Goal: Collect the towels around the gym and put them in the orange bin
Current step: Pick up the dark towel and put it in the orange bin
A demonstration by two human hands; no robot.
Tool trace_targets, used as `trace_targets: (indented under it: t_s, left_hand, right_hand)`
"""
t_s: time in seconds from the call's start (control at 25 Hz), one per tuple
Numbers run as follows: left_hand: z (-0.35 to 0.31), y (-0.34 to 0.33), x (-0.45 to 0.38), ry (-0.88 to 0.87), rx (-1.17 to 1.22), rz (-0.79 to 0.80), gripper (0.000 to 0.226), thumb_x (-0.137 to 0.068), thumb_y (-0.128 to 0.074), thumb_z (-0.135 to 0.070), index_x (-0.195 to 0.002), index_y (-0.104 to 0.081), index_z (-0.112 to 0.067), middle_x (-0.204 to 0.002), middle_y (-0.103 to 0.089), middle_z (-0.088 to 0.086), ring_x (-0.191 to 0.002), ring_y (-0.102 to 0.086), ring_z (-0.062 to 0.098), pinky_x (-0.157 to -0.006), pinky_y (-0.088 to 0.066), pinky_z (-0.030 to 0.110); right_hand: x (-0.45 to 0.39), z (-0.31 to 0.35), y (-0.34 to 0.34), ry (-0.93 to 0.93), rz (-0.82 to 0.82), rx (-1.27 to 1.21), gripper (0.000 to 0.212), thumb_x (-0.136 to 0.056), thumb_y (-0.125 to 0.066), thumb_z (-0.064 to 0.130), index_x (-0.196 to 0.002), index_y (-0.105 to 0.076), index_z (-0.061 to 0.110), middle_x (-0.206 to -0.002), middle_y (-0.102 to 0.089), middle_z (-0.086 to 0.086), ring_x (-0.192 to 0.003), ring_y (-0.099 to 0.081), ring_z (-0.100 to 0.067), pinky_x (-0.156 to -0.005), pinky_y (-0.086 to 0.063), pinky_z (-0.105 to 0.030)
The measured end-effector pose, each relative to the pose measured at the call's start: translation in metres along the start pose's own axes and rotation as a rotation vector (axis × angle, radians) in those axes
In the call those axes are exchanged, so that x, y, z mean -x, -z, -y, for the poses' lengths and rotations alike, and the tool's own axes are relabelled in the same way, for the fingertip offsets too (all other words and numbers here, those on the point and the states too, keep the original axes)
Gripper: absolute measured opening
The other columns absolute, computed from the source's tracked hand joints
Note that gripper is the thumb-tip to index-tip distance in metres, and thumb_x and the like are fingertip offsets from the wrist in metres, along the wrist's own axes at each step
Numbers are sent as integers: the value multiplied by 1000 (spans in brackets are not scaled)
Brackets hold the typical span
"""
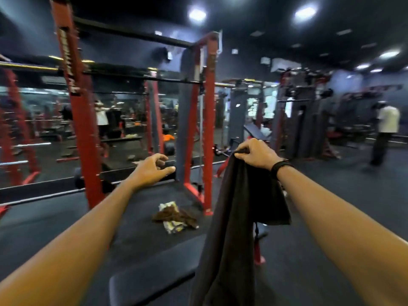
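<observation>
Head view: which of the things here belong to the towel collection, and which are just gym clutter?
For the job:
- dark towel, gripped at its top by the right hand
- crumpled brown and white towel lying on the bench
- left hand, holding nothing

Just lying about:
- red rack
- mirror wall
- person standing at the right

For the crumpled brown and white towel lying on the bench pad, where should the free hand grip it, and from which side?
Probably from above with the left hand, which is empty and nearest. The crumpled towel lies bunched on the bench pad, so pinching its raised brown folds in the middle should gather most of it. The right hand already grips the dark towel.
</observation>
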State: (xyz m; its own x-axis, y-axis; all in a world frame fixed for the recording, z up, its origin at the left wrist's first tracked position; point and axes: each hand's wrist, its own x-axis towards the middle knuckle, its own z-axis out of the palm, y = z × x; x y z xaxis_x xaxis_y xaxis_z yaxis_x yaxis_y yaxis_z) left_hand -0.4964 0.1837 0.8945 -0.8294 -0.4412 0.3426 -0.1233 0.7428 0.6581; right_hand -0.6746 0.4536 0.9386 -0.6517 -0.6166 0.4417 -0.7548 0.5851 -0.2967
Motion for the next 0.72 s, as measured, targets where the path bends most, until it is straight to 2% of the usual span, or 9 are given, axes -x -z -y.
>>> trace_targets:
  t_s: [0.2,0.32,0.56,0.72]
  left_hand:
    - [-113,-121,-24,-116,78,133,46,-83,-71,-36,-120,-57,-15,-110,-62,4,-102,-61,21,-88,-49,33]
    - [-187,-206,-31,-188,116,210,44,-82,-73,-35,-118,-58,-16,-109,-62,4,-101,-61,22,-90,-50,34]
    - [-324,-348,-33,-339,206,348,43,-80,-74,-36,-115,-60,-16,-109,-64,6,-100,-62,22,-93,-50,39]
    - [-409,-439,-35,-462,237,483,46,-81,-73,-38,-118,-59,-13,-109,-65,6,-100,-62,20,-91,-50,36]
  right_hand:
    - [76,-130,80,-162,4,49,18,-87,-66,29,-95,-75,16,-99,-72,-3,-97,-65,-20,-90,-51,-37]
    - [123,-210,128,-244,1,89,16,-86,-67,29,-95,-75,18,-101,-72,0,-99,-64,-19,-93,-50,-39]
    - [211,-334,216,-384,2,193,11,-86,-66,28,-89,-75,21,-94,-73,1,-96,-65,-19,-93,-50,-41]
    - [274,-411,260,-533,-79,235,13,-82,-66,35,-86,-74,26,-82,-68,11,-91,-65,-16,-88,-52,-41]
